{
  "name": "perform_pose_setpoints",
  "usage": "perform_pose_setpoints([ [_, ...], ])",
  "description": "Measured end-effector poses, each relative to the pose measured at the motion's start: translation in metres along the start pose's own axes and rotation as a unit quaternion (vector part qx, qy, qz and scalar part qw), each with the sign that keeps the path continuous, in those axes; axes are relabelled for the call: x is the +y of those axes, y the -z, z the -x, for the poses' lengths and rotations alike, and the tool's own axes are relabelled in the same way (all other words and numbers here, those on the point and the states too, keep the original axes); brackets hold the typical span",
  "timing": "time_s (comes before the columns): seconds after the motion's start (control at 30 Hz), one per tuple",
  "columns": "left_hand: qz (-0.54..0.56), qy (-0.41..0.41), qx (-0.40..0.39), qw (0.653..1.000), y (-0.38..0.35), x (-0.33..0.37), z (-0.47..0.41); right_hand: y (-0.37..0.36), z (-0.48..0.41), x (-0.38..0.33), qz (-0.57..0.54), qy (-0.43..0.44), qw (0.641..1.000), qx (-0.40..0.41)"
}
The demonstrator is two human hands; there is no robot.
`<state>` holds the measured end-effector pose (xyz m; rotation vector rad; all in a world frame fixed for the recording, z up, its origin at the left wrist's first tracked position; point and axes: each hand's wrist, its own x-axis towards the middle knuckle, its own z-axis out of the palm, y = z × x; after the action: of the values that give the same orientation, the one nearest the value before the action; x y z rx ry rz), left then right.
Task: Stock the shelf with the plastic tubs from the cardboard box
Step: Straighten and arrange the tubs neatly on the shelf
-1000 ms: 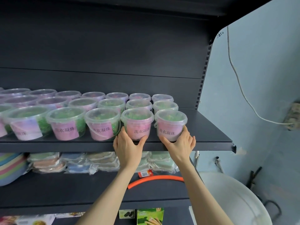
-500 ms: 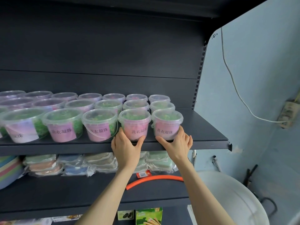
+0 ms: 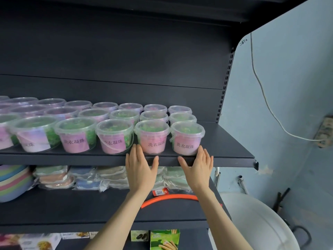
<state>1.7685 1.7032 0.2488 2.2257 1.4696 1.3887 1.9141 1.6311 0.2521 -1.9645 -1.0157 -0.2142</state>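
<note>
Several clear plastic tubs with pink labels and green contents stand in three rows on the dark shelf (image 3: 232, 152). The two at the right end of the front row are a tub (image 3: 153, 137) and the end tub (image 3: 186, 138). My left hand (image 3: 141, 168) is spread open just below the first tub, in front of the shelf's front edge, fingers straight. My right hand (image 3: 198, 167) is spread open below the end tub, fingertips near its base. Neither hand holds anything. The cardboard box is out of view.
Bare shelf lies right of the end tub. The shelf below holds wrapped packs (image 3: 111, 177), stacked coloured bowls (image 3: 12, 183) and an orange hoop (image 3: 169, 198). A white tub (image 3: 261, 222) stands at lower right. A white cable (image 3: 266, 105) hangs on the blue wall.
Both hands have let go of the two right-hand front tubs and drawn back and down to the shelf's front edge. The tubs stay in place.
</note>
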Motion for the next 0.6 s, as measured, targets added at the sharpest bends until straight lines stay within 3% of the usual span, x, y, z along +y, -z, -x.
perform_pose_setpoints([
  [0.13, -0.011, -0.047, -0.029, 0.998, 0.019, -0.018, 0.015, 0.002, 0.038, -0.006, -0.003, 0.056, 0.998, 0.016],
  [0.3, 0.042, -0.125, 0.065, 0.989, 0.066, -0.036, -0.009, 0.003, 0.04, -0.058, -0.044, 0.142, 0.989, 0.017],
  [0.4, 0.021, -0.16, 0.112, 0.981, 0.09, -0.054, -0.034, -0.004, 0.034, -0.096, -0.044, 0.211, 0.974, 0.07],
  [0.47, -0.014, -0.169, 0.085, 0.982, 0.101, -0.067, -0.054, -0.012, 0.028, -0.117, -0.004, 0.23, 0.969, 0.088],
  [0.6, -0.054, -0.239, -0.057, 0.968, 0.11, -0.084, -0.087, -0.033, 0.013, -0.141, 0.089, 0.171, 0.981, 0.022],
])
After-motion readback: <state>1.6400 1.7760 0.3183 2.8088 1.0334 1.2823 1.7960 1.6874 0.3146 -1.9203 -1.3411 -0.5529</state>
